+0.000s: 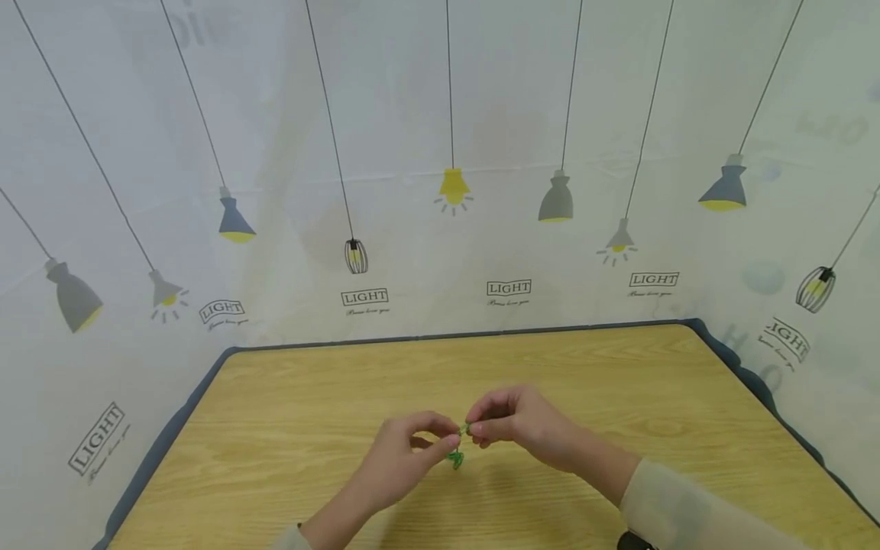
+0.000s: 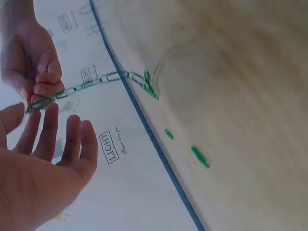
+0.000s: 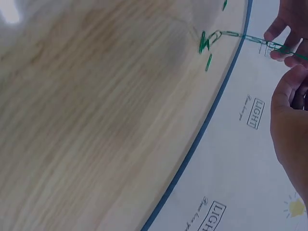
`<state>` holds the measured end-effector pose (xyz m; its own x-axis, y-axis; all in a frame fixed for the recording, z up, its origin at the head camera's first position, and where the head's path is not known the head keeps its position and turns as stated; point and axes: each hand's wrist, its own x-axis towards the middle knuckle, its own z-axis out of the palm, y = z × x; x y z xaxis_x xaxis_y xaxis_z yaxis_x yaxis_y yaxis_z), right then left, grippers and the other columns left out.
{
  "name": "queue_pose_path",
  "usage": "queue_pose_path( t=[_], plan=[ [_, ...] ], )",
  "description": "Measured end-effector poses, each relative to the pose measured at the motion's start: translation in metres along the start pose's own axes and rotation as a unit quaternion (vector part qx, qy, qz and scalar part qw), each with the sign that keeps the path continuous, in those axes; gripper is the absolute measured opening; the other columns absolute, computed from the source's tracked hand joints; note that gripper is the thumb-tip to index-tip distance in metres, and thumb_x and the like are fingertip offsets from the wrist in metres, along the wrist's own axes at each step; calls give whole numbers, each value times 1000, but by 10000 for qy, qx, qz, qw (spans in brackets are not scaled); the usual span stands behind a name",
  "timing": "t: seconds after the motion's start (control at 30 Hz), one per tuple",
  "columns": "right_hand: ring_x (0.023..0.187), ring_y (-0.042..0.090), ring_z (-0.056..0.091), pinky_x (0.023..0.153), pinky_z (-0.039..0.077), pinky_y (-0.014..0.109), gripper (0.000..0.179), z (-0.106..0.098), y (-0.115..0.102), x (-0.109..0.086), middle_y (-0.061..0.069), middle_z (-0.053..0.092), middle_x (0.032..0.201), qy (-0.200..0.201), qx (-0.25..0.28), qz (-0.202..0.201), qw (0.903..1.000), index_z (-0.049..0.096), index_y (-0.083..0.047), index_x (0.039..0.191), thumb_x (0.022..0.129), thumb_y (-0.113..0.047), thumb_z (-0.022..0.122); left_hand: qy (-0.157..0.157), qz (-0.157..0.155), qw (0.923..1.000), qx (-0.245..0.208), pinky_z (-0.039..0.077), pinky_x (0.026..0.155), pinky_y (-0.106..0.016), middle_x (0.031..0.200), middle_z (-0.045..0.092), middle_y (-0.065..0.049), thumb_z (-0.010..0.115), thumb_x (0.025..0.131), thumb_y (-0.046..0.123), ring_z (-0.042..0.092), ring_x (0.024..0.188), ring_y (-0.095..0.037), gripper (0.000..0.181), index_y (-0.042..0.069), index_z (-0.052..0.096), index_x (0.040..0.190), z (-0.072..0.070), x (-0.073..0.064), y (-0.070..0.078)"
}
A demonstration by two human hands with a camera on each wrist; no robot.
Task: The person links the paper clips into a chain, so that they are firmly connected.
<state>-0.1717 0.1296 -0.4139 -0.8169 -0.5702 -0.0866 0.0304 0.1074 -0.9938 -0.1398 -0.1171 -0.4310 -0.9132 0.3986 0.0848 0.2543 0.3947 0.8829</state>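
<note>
A chain of green paper clips hangs between my two hands, its lower end bunched on the wooden table. At the chain's top my left hand pinches a clip between thumb and forefinger, the other fingers spread loosely in the left wrist view. My right hand pinches a paper clip right beside it, with its fingers curled. The fingertips of both hands nearly meet, so the link between the clips is partly hidden. On the table near the chain's lower end lie loose green paper clips, also visible in the right wrist view.
The light wooden table has a dark blue edge along its back and sides. Behind it hangs a white cloth printed with lamps and the word LIGHT. A dark object shows by my right sleeve.
</note>
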Motion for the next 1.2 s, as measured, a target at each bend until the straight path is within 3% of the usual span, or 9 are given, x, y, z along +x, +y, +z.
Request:
queue_pose_path(
  t=[0.2, 0.33, 0.47, 0.57, 0.77, 0.9, 1.2],
  plan=[
    [90, 16, 72, 87, 63, 33, 21, 17, 7, 1, 1, 76, 95, -268, 32, 156, 9995, 73, 6, 111, 98, -10, 76, 250, -23, 9993, 279, 63, 91, -42, 107, 81, -3, 70, 105, 32, 72, 103, -10, 23, 13, 81, 107, 5, -22, -3],
    [89, 16, 71, 88, 64, 39, 22, 20, 12, 6, 3, 76, 95, -267, -233, 259, 9990, 73, 7, 111, 97, -11, 77, 573, -322, 9976, 236, 62, 86, -31, 103, 80, 2, 71, 103, 34, 71, 100, -9, 24, 13, 81, 108, 5, -32, -10],
    [89, 15, 70, 88, 63, 44, 21, 14, 18, 18, 3, 76, 96, -66, -817, 232, 9964, 74, 4, 110, 98, -13, 76, 800, -667, 9945, 86, 61, 82, -27, 101, 79, 5, 74, 101, 35, 70, 102, -14, 24, 13, 81, 107, 2, -41, -18],
    [88, 13, 67, 83, 61, 39, 19, 9, 21, 32, 4, 76, 98, 139, -1502, 61, 9885, 75, 1, 110, 99, -14, 75, 801, -850, 9932, 16, 62, 83, -31, 102, 80, 5, 75, 101, 34, 68, 103, -16, 24, 12, 82, 108, 1, -47, -22],
    [88, 14, 61, 75, 52, 28, 16, 8, 31, 66, 0, 73, 100, 424, -2634, -82, 9637, 77, -6, 114, 100, -14, 75, 741, -1036, 9919, 23, 61, 84, -35, 104, 81, 4, 75, 100, 35, 70, 105, -17, 25, 14, 82, 110, -1, -53, -28],
    [91, 14, 62, 78, 53, 30, 17, 7, 41, 84, 1, 72, 103, 379, -2898, 55, 9563, 77, -11, 116, 99, -16, 77, 712, -1076, 9916, -16, 62, 84, -34, 106, 82, 3, 76, 100, 35, 71, 105, -17, 25, 14, 83, 111, -2, -54, -28],
    [97, 13, 61, 92, 53, 37, 13, 5, 62, 106, -3, 75, 106, 254, -3080, 134, 9510, 79, -18, 110, 97, -22, 80, 706, -1150, 9907, -169, 62, 90, -42, 110, 81, 1, 77, 98, 32, 70, 108, -16, 20, 17, 83, 110, -1, -53, -26]
  ],
)
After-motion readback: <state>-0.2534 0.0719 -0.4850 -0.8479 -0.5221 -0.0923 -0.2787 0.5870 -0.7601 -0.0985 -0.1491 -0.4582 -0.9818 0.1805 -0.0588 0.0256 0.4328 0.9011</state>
